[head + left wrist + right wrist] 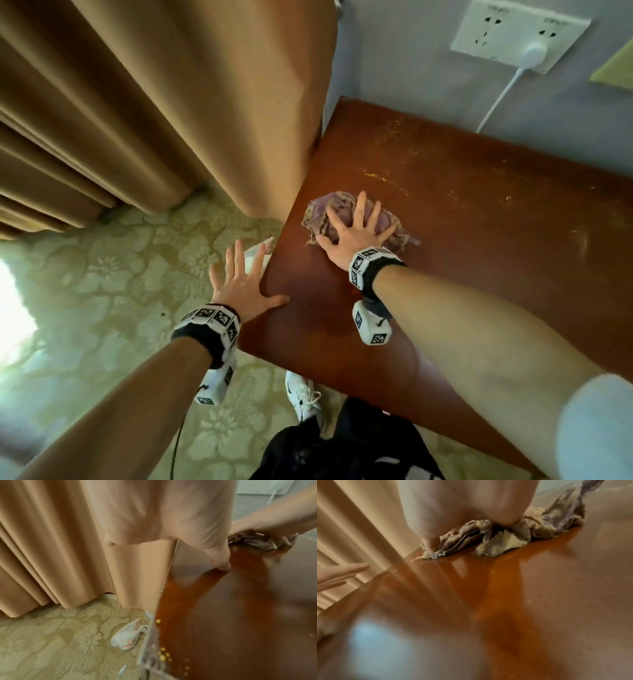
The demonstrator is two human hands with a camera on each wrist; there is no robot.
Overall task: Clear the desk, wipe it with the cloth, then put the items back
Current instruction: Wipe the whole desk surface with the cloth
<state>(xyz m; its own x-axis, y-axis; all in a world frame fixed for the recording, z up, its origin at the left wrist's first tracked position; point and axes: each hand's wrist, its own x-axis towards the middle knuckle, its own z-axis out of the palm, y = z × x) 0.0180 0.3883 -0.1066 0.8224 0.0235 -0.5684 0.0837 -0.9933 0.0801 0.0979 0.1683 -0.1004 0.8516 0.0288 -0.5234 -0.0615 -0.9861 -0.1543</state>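
A crumpled purple and cream cloth (387, 228) (503, 539) (260, 541) lies near the left edge of the reddish-brown desk (479, 212) (522, 601). My right hand (352, 229) presses flat on it with fingers spread and straight. My left hand (239, 284) is open at the desk's left edge, its thumb (220, 561) resting on the desktop and its fingers held out over the floor. Yellowish streaks and crumbs (380, 178) mark the desktop beyond the cloth, and crumbs (163, 654) lie along its left edge.
Tan curtains (137, 102) hang left of the desk. A crumpled white plastic bag (126, 635) lies on the patterned carpet (102, 274) by the desk's edge. A wall socket (517, 34) with a white cable sits behind the desk. My white shoe (303, 394) stands below.
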